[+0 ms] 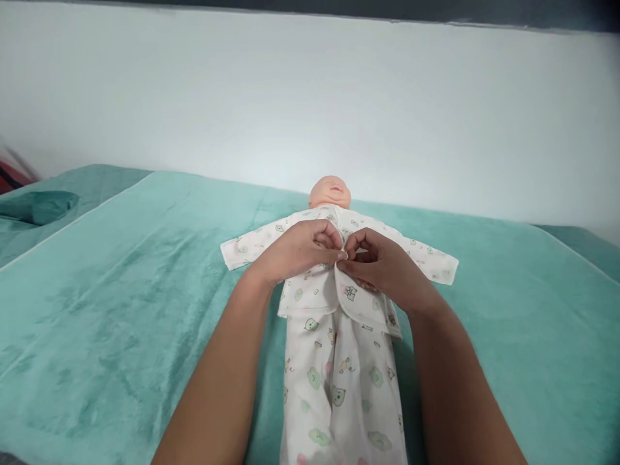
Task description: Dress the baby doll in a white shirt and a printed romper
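A baby doll (330, 192) lies on its back, dressed in a white printed jacket (305, 294) and matching white pants (341, 394). Both hands meet at the jacket's front opening, over the doll's chest. My left hand (306, 248) pinches one front edge between thumb and fingers. Close against it, my right hand (375, 261) pinches the other edge, where a small pale spot, perhaps a button, shows between the fingertips. Below the hands the two front flaps part slightly. The sleeves spread out to either side, and no doll hands show at the cuffs.
A teal plush cover (126, 310) spreads under the doll. Behind it stands a white wall (242, 97) with a dark band along the top. At the far left are a fold in the teal cloth (39, 206) and a red item (12, 173).
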`<action>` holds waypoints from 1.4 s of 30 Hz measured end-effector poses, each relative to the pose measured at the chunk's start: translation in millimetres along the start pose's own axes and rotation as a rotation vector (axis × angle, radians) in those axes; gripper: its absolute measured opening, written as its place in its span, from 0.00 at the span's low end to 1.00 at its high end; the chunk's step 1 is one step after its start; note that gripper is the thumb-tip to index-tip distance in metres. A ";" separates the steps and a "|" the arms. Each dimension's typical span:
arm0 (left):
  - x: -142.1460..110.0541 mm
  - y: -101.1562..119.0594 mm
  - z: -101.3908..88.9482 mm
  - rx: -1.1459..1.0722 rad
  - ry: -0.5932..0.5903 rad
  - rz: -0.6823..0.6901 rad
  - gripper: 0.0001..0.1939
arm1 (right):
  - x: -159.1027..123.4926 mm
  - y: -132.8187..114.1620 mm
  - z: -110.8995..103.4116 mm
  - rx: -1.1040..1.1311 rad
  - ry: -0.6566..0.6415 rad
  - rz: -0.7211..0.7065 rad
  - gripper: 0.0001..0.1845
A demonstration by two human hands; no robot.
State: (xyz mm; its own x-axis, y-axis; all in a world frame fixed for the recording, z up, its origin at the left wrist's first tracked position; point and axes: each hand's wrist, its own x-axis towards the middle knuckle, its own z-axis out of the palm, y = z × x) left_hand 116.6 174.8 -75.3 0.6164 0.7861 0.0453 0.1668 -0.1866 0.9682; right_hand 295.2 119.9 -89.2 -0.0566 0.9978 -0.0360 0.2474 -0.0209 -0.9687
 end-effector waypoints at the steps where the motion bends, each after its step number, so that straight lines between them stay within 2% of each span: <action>1: 0.6 -0.8 -0.4 -0.043 -0.010 0.008 0.09 | 0.2 0.3 -0.3 0.012 -0.003 -0.001 0.15; 7: 0.9 -2.5 -2.3 -0.186 -0.006 0.018 0.11 | 0.6 4.7 -5.0 0.115 -0.046 -0.024 0.16; 14: -2.1 0.6 -4.3 -0.078 -0.028 -0.009 0.09 | 1.1 7.0 -8.3 0.136 -0.059 -0.067 0.15; 19: -4.4 4.0 -6.6 0.025 -0.059 -0.016 0.09 | 3.6 10.1 -7.6 0.144 -0.003 -0.076 0.12; 21: -5.0 5.3 -6.8 0.065 -0.053 -0.009 0.10 | 4.9 11.9 -5.6 0.166 0.066 -0.098 0.10; 24: -5.2 6.5 -6.1 0.094 -0.009 -0.025 0.10 | 8.1 15.7 -1.2 0.186 0.279 -0.175 0.07; 27: -4.8 5.7 -5.3 0.086 0.015 -0.021 0.11 | 11.8 20.0 3.3 0.107 0.506 -0.248 0.05; 29: -4.3 3.9 -5.0 0.051 0.045 -0.008 0.12 | 13.9 22.5 5.5 0.028 0.572 -0.273 0.04; 31: -3.5 1.3 -4.7 0.016 0.086 0.005 0.11 | 15.8 24.4 7.0 -0.044 0.559 -0.302 0.05; 33: -1.8 -2.0 -3.8 0.027 0.118 0.028 0.14 | 17.7 26.0 7.9 -0.111 0.514 -0.353 0.07; 38: 8.0 -13.4 0.2 0.306 0.290 0.139 0.16 | 21.7 30.0 7.6 -0.226 0.447 -0.410 0.13; 42: 15.4 -20.2 2.7 0.462 0.383 0.220 0.16 | 23.3 33.5 5.3 -0.244 0.402 -0.413 0.13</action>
State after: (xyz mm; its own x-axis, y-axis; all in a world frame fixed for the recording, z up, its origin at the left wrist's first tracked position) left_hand 124.8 189.1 -94.7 0.3692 0.8395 0.3985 0.4351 -0.5351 0.7242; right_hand 297.0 142.1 -123.8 0.1621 0.8672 0.4708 0.4991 0.3395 -0.7973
